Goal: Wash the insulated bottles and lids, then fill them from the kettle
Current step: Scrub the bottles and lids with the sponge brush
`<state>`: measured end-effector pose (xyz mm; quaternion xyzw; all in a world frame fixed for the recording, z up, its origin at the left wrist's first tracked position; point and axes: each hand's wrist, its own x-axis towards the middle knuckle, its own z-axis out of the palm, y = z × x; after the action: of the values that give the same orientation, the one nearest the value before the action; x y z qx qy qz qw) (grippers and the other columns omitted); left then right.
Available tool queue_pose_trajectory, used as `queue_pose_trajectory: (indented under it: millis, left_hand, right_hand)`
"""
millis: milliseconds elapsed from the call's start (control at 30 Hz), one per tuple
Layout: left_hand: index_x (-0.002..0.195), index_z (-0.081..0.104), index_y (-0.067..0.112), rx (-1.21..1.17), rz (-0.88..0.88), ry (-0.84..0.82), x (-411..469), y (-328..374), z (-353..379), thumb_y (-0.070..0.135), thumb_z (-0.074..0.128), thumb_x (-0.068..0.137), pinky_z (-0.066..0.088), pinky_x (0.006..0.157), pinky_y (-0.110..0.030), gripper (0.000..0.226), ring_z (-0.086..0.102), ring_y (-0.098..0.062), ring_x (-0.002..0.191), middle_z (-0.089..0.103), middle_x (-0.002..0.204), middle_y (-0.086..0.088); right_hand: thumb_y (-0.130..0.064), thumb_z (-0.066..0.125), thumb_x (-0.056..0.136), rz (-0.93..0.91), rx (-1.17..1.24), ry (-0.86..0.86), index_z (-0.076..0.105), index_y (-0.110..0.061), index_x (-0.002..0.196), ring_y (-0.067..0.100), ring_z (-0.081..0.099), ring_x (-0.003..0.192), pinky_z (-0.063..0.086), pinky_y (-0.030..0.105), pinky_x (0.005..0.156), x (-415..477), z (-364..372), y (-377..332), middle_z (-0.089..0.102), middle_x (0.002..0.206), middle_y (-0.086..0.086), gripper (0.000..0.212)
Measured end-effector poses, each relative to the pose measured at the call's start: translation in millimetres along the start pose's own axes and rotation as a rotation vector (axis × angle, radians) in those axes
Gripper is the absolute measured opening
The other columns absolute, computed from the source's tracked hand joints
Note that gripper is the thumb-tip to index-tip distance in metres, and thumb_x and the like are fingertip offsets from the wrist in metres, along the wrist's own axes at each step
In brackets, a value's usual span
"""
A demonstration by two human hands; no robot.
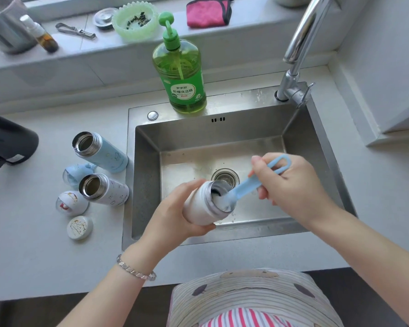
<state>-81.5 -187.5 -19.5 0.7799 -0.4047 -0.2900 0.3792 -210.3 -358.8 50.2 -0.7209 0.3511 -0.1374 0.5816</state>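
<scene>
My left hand (172, 215) grips a white insulated bottle (202, 205), tilted over the steel sink (222, 135), with foam in its mouth. My right hand (293, 185) holds a light blue bottle brush (253, 185) by its looped handle, and the brush head is inside the bottle's mouth. On the counter to the left stand a blue bottle (102, 153) and a second white bottle (105, 190), both uncapped. Three lids lie beside them: a blue lid (77, 172), a white lid with red marks (71, 203) and a flat white lid (79, 227). The black kettle (8, 143) sits at the far left edge.
A green dish soap pump bottle (180, 76) stands on the sink's back rim, and the chrome faucet (298, 55) rises at the right. The windowsill holds a pink cloth (208, 13), a green bowl (135, 22), a peeler (76, 31), a small spray bottle (40, 35) and a metal pot (5, 27).
</scene>
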Motion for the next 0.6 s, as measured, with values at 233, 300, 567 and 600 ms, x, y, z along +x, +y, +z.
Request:
queue_pose_trajectory:
  millis: [233,300,567,600]
  left_hand:
    - [0.112,0.044,0.054,-0.016,0.010,0.074,-3.6,-3.4,9.1,0.029,0.086,0.051,0.043,0.086,-0.013,0.078,0.053,0.001,0.104,0.054,0.115,0.027]
    - [0.109,0.046,0.060,-0.075,-0.049,0.112,-5.9,-5.8,10.5,0.018,0.090,0.052,0.044,0.084,-0.011,0.084,0.054,0.001,0.102,0.056,0.111,0.029]
    - [0.115,0.047,0.047,-0.091,-0.046,0.052,-5.3,-4.9,24.6,0.026,0.087,0.052,0.047,0.088,-0.023,0.078,0.056,-0.008,0.105,0.060,0.111,0.016]
    - [0.115,0.047,0.051,-0.091,-0.044,0.034,-5.9,-4.6,25.9,0.029,0.086,0.051,0.046,0.087,-0.023,0.078,0.056,-0.008,0.104,0.060,0.110,0.017]
  right_hand:
    - [-0.016,0.049,0.095,0.097,0.105,0.003,0.058,-0.008,0.059,0.007,0.035,0.029,0.030,0.013,0.033,6.1,-4.3,-6.9,0.048,0.035,-0.001,0.038]
    - [-0.018,0.050,0.094,0.065,0.115,-0.002,0.059,-0.007,0.061,0.006,0.038,0.030,0.031,0.013,0.035,-3.1,-0.6,-7.6,0.049,0.037,0.000,0.036]
    - [-0.022,0.053,0.091,0.033,0.138,-0.002,0.060,-0.004,0.064,0.009,0.041,0.032,0.034,0.016,0.039,-20.4,14.3,-0.3,0.050,0.041,0.002,0.033]
    - [-0.022,0.053,0.091,0.028,0.129,-0.017,0.060,-0.002,0.065,0.008,0.042,0.033,0.035,0.016,0.040,-20.6,17.4,1.9,0.050,0.042,0.002,0.033]
